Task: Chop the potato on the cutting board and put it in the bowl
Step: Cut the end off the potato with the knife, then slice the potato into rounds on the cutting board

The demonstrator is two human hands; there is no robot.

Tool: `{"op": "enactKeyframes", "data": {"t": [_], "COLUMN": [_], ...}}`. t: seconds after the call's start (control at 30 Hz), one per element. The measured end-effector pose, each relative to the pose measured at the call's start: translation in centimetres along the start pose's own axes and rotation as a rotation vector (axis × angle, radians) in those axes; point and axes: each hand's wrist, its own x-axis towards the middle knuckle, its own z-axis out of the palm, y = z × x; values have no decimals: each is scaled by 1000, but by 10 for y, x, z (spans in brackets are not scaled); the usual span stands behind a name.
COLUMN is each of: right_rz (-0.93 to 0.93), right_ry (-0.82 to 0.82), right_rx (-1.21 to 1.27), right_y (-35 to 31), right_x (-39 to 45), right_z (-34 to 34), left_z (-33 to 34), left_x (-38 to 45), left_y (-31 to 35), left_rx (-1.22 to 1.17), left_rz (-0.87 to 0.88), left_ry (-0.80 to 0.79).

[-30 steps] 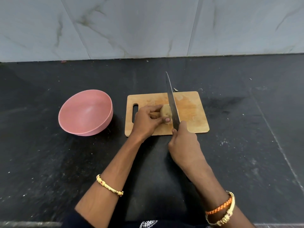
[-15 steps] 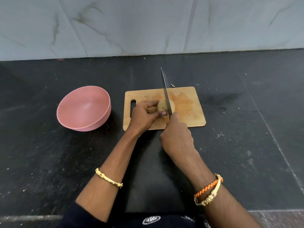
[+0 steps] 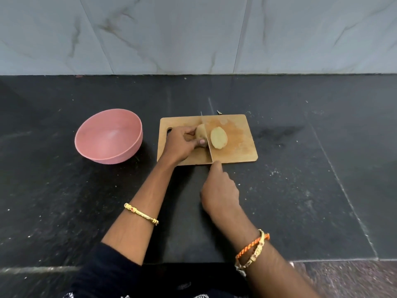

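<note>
Because the chopped pieces must end up in it, the pink bowl (image 3: 108, 136) sits just beside the cutting board's (image 3: 234, 151) left edge, within easy reach and empty as far as I can see. On the board, the left hand (image 3: 180, 145) curls its fingers round the left half of the potato (image 3: 200, 134), pinning it so it cannot roll under the blade. The knife (image 3: 206, 136) stands edge-down on the wood between the two halves, and the right half (image 3: 218, 138) lies just beside it, pale cut face up (it looks to have tipped free). The right hand (image 3: 219, 194) is wrapped round the handle at the board's near edge, though the handle itself is hidden under it.

Half a second ago I saw the potato whole with the blade resting across its top; now the cut is through and the blade has dropped to the board, with the right hand drawn back toward the body.
</note>
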Motion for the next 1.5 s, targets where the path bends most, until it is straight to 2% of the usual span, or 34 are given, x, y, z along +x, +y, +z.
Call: {"op": "enactKeyframes", "data": {"t": [0.13,0.37,0.63,0.77,0.87,0.93,1.07,1.3,1.5], "right_rz": [19,-22,-84,-105,-108,-116,-130,-170,-152], "right_ry": [-35,-15,113,132,140,136,117,80,23], "right_rx": [-32,108,189,183,216,222,215,436,486], "right_y": [4,41,57,58,60,63,67,59,41], "right_x": [1,-8,3,14,20,23,27,21,39], "right_z": [-12,-20,-20,-21,-23,-27,-32,-28,-30], "left_z": [-8,-8,-7,-17,-21,-18,-4,-10,-12], "left_x": [2,-2,-14,-17,-14,-12,-12,-9,-8], "left_y": [0,7,5,11,18,20,17,9,8], "left_rx": [15,11,14,220,405,434,429,365,289], "left_rz": [-46,-62,-13,50,50,19,-2,-33,-12], "left_ry": [-59,-189,9,54,-54,-127,-176,-226,-191]}}
